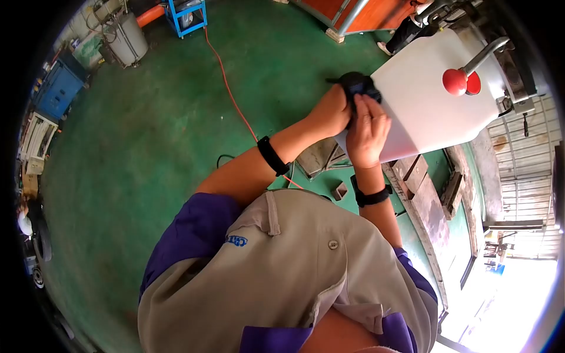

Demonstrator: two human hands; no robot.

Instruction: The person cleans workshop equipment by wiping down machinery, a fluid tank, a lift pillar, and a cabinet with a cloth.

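My left hand point(332, 112) is closed against a black object point(358, 86), with its fingers curled and partly hidden. Over the near side of the same object lie the bent fingers of my right hand point(368, 128), pressed onto it. The black object is blurred, and its exact kind cannot be made out. It is beside the left edge of a large whitish panel point(432, 97). A black band is around each wrist.
A red ball-ended lever point(455, 82) rises over the panel. Metal beams point(421, 206) lie at the right, and a small square tube piece point(340, 190) is on the green floor. A red hose point(226, 82) crosses the floor. Another person's legs point(403, 36) show at the top right.
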